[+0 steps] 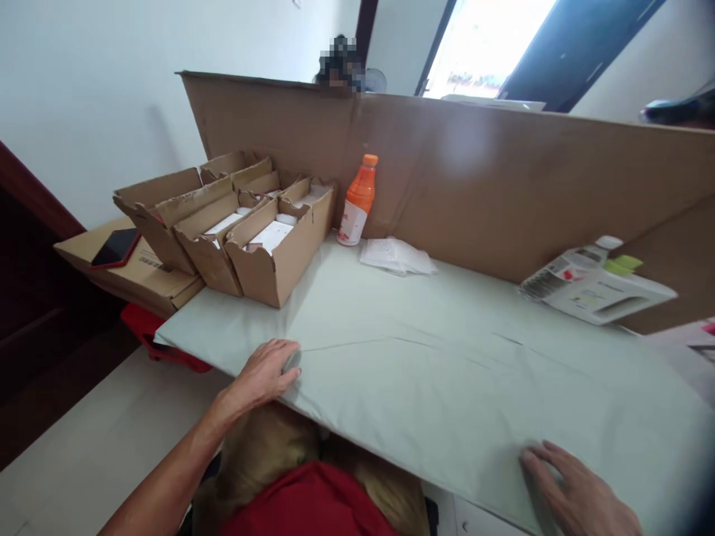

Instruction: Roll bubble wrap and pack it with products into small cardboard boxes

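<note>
My left hand [268, 372] rests on the near edge of a table covered with a pale green cloth [402, 357]. Its fingers lie loosely apart and hold nothing. Further right, my right hand [575, 487] touches the cloth by the front edge, thumb and fingers spread, with nothing in it. Closest to my left hand are open cardboard boxes [296, 272] at the table's left end. White items [273, 237] lie inside some of them; their kind is hard to make out.
Along a tall cardboard panel [474, 179] stand an orange bottle [360, 199], folded clear plastic [396, 255], a clear bottle [564, 268] and a white jug [608, 298]. At left, a phone [115, 247] lies on a flat carton [150, 279] above a red stool [161, 342]. A person's head [338, 63] shows behind the panel.
</note>
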Demonstrator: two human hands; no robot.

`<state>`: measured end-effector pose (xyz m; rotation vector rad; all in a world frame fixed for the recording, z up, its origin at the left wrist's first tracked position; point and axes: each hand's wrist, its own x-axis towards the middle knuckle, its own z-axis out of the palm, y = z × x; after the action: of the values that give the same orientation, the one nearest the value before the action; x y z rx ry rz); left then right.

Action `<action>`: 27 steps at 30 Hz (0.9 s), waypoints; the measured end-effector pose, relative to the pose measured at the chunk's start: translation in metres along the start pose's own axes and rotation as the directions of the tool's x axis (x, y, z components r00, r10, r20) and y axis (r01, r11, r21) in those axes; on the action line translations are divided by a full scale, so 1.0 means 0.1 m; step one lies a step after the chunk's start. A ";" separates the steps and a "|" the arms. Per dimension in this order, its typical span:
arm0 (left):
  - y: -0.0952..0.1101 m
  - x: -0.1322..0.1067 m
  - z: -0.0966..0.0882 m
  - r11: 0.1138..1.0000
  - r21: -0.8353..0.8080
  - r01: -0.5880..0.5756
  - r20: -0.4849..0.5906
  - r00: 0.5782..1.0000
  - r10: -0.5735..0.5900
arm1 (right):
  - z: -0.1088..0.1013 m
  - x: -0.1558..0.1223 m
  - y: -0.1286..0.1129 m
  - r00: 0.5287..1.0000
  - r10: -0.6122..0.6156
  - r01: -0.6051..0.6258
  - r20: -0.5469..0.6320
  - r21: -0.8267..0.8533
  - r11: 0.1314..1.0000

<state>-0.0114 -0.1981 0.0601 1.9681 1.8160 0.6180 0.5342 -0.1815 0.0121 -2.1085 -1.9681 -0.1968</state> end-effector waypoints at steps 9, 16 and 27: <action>0.07 0.91 -0.18 0.961 -0.262 -0.091 0.154 0.979 0.135 | -0.70 1.54 -2.61 0.756 -0.655 0.607 0.014 0.361 0.708; -0.20 1.60 0.20 0.877 -0.477 -0.059 0.058 0.993 0.099 | -1.13 2.73 -4.62 0.533 -0.840 0.841 -0.104 0.174 0.512; -0.35 1.75 0.50 0.712 -0.693 0.118 0.020 0.989 -0.145 | -0.80 3.22 -6.13 0.449 -0.852 0.892 0.270 -0.083 0.444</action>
<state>-0.0005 -0.0207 0.0088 1.3042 1.4126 1.0999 -0.0440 0.1402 0.2298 -0.9287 -3.1217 -0.4124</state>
